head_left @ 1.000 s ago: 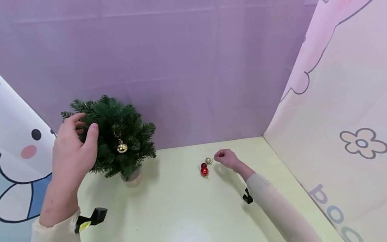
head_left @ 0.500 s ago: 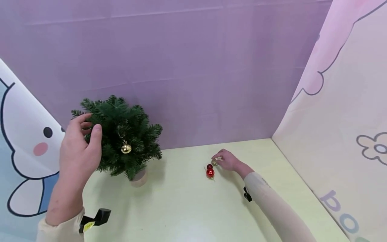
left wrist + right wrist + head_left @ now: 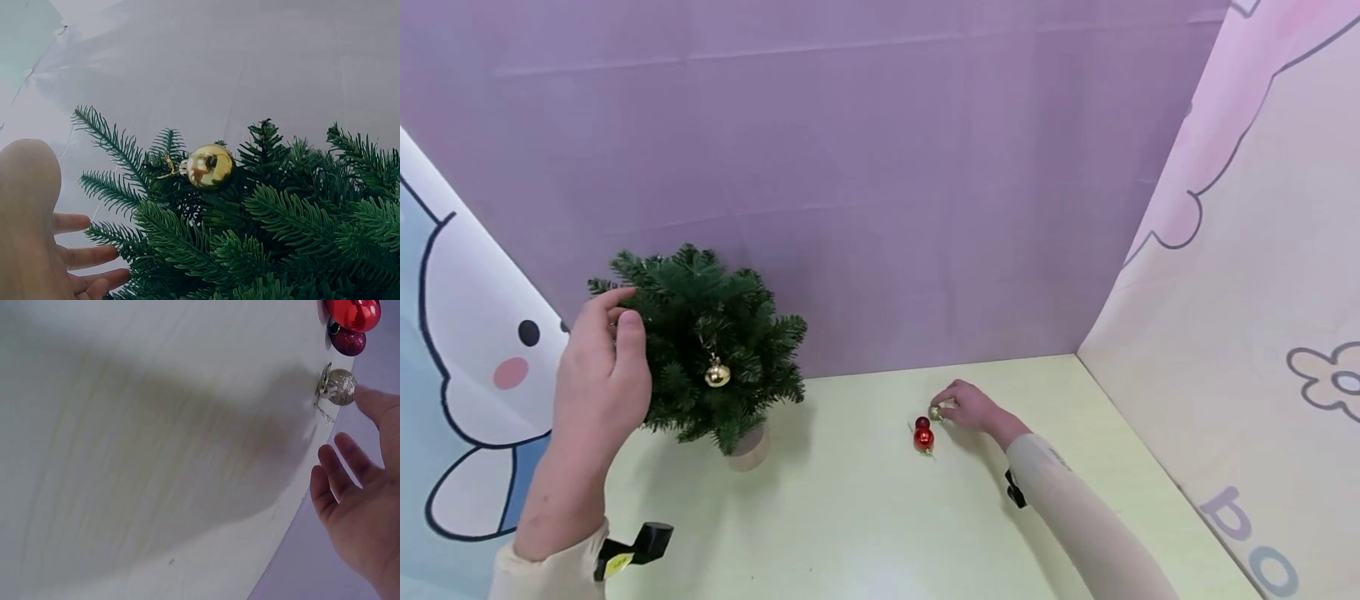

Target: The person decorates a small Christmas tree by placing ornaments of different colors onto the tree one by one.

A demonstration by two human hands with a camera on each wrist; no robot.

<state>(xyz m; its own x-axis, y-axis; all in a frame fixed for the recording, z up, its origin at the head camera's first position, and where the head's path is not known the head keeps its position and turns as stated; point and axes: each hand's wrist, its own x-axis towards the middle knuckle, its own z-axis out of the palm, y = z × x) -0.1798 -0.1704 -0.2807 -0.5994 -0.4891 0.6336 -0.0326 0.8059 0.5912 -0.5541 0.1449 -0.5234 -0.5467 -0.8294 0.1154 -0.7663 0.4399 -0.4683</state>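
My left hand [image 3: 602, 367] is beside the left of a small artificial Christmas tree [image 3: 730, 350], palm toward its branches, fingers loosely bent and holding nothing. A shiny gold bauble [image 3: 211, 167] hangs among the tree's green sprigs. On the table, my right hand [image 3: 976, 408] pinches a small pale-gold bauble [image 3: 935, 412], thumb and forefinger at its sides. In the right wrist view the thumb meets this bauble [image 3: 341, 387], its string loop lying toward the table, while the forefinger's contact is hidden. Just left of that hand lie a shiny red bauble [image 3: 923, 439] and a smaller dark red bauble [image 3: 922, 423].
The tree stands in a pale round pot [image 3: 749, 450] on a light yellow table [image 3: 850, 517]. A purple cloth backdrop [image 3: 880, 208] rises behind it. Printed panels flank both sides, the right panel [image 3: 1247, 317] carrying a flower drawing.
My right hand has moved left to the pale-gold bauble and its fingers have come around it. The left hand stays by the tree. The head view has shifted slightly.
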